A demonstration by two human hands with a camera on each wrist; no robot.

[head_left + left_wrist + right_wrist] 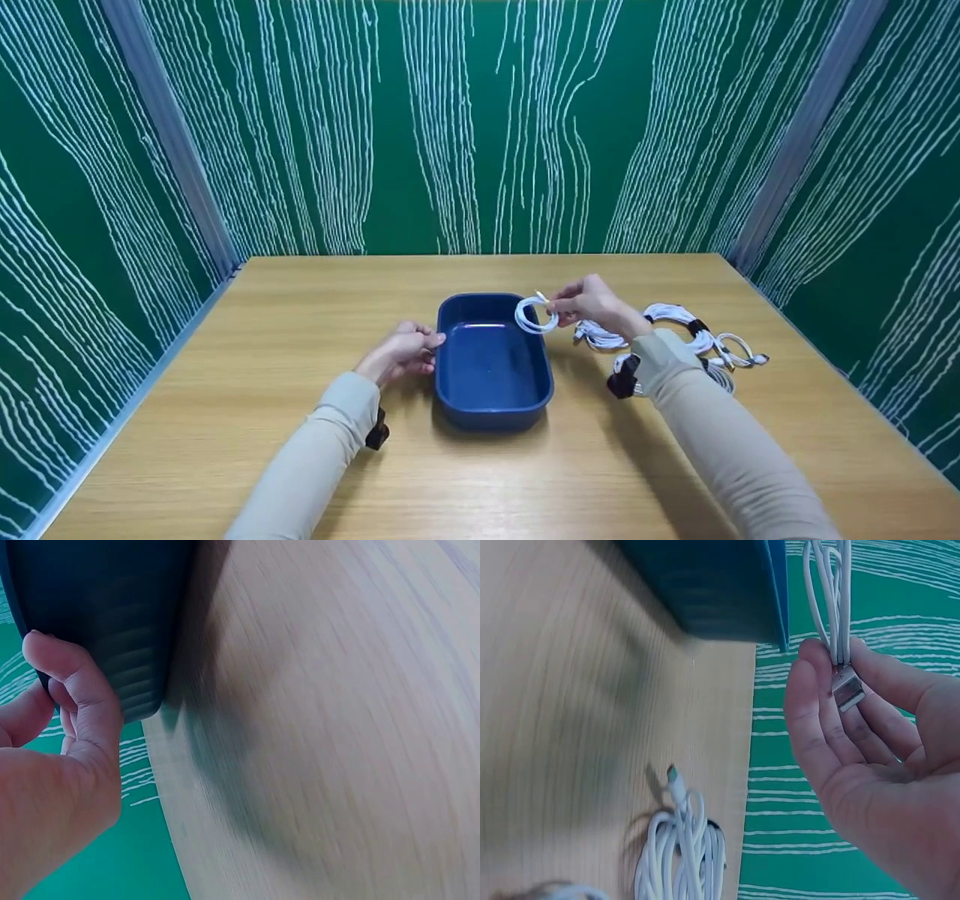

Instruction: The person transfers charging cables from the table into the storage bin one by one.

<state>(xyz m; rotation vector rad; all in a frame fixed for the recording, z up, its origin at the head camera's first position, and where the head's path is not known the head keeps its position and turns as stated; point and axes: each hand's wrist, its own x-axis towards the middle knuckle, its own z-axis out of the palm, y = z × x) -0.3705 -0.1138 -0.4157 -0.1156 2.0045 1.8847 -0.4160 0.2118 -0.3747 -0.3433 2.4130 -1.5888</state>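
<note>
A dark blue rectangular bin [491, 371] with rounded corners stands in the middle of the wooden table. My left hand [405, 349] pinches its left rim between thumb and fingers, seen closer in the left wrist view, where the hand [79, 720] is at the edge of the bin [97, 592]. Over the right rim, my right hand [592, 301] holds a small coiled white cable [521, 319] between thumb and fingertips. In the right wrist view its metal USB plug [848, 690] pokes out below the pinching fingers, and the coil hangs beside the bin's wall [712, 592].
Several coiled white cables [671, 311] lie to the right of the bin, partly hidden by my right forearm; one has a dark tie [697, 327]. Green panels [622, 112] with white wavy lines and grey posts [806, 127] border the wooden table [300, 300].
</note>
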